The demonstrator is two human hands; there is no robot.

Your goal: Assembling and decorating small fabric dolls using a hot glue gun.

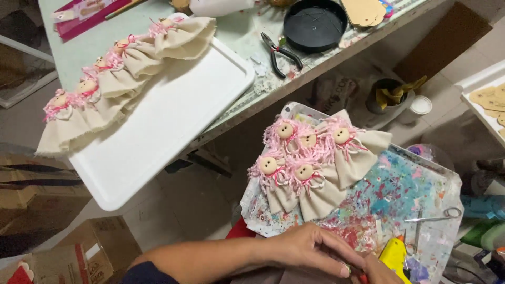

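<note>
My left hand reaches in from the lower left, its fingers pinched together at a small red piece by the bottom edge. Only a sliver of my right hand shows there, touching the same spot; its grip is hidden. Just beyond my hands lies a paint-splattered tray holding several cloth dolls with button faces, pink yarn hair and cream dresses. A yellow glue gun lies right beside my right hand.
A white tray overhangs the table's edge, with several more dolls in a row along its far side. Black pliers, a round black dish and tan tags lie on the table. Scissors rest on the painted tray. Cardboard boxes stand lower left.
</note>
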